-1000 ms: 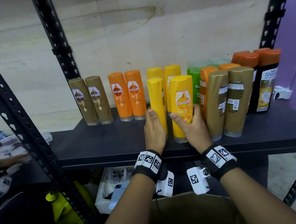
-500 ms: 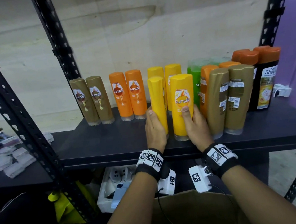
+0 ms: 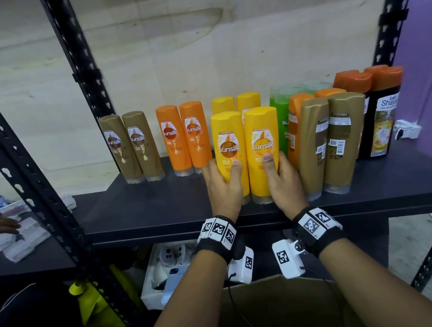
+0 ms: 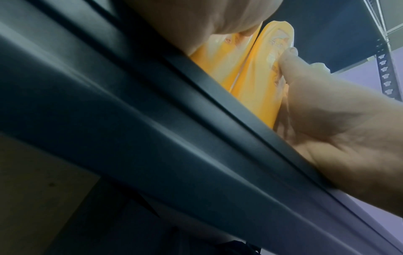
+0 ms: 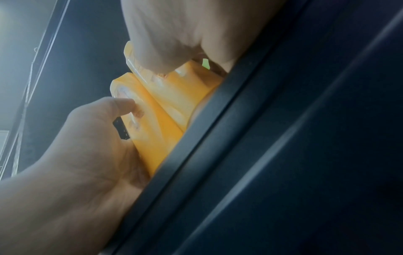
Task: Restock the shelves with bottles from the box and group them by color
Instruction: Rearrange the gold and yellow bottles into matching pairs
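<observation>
Between the two hands, on the dark shelf [image 3: 161, 208], stand two yellow bottles side by side, touching, labels facing out. Each label reads "sunsilk" in white. The left hand [image 3: 223, 186] grasps the left yellow bottle [image 3: 228, 146] low down, thumb laid across its front and the fingers wrapped round its far side. The right hand [image 3: 282, 180] grasps the right yellow bottle [image 3: 262, 143] the same way, thumb on the label. Both bottles stand upright with their clear caps down on the shelf, near its front edge.

Just behind the hands, two more yellow bottles [image 3: 235, 103] stand in a back row. To the left of the left hand stand two orange bottles [image 3: 183, 137] and, further left, two brown bottles [image 3: 131, 145], all marked "sunsilk". To the right of the right hand stand two brown bottles turned backwards [image 3: 334, 141], showing barcodes and small print too fine to read; behind them are a green bottle [image 3: 279, 120] and orange ones. Furthest right stand dark bottles with orange caps [image 3: 381, 110], whose label starts "Shay", the rest cut off.

Below the wrists sits a cardboard box [image 3: 276, 313]; its contents are out of sight. Both wrist views show the two yellow bottles from below, past the shelf edge
</observation>
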`<state>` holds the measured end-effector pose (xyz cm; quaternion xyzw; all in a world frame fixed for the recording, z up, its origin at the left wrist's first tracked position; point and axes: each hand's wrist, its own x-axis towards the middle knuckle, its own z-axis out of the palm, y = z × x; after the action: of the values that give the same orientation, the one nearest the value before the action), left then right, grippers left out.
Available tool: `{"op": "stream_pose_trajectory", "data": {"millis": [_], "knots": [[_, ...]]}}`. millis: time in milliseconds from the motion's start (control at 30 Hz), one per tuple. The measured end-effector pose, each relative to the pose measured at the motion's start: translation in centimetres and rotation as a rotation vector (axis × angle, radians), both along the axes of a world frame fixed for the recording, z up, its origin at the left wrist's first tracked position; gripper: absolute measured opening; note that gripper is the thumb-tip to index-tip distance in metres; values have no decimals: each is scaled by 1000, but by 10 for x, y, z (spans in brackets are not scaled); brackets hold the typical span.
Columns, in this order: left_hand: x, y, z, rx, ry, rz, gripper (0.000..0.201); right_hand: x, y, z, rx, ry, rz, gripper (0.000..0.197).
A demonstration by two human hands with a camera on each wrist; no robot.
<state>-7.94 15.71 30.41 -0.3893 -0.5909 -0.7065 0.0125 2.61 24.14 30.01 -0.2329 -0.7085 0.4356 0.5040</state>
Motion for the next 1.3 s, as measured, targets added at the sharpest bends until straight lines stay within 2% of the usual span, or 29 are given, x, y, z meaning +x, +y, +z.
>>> {"op": "stream_pose_trajectory", "data": {"millis": [100,233,533,733,833,900,1000,1067,1167,1300], "knots": [[1,-3,3,-1,-17,-11,24,0,0,0,9,2,-4,51],[0,-3,3,-7,-75,-55,36,-1,0,-1,29,5,-29,65],[2,-10,5,-1,-118,-47,37,0,-6,1,49,26,-43,58],[6,-12,12,-17,-90,-43,54,3,-9,6,63,15,7,76],[3,-16,21,-46,-33,-17,50,10,-12,19,175,17,-57,74],[-1,-19,33,-93,37,-11,54,14,-13,32,268,-25,-139,82],[-9,-24,56,-180,189,-4,69,22,-16,55,380,-137,-228,95],[-14,-27,72,-256,271,-3,69,26,-19,67,435,-262,-239,102],[-19,-32,87,-345,340,-1,70,28,-23,77,444,-419,-197,106],[-20,-33,92,-405,397,30,74,24,-27,78,412,-463,-216,110]]}}
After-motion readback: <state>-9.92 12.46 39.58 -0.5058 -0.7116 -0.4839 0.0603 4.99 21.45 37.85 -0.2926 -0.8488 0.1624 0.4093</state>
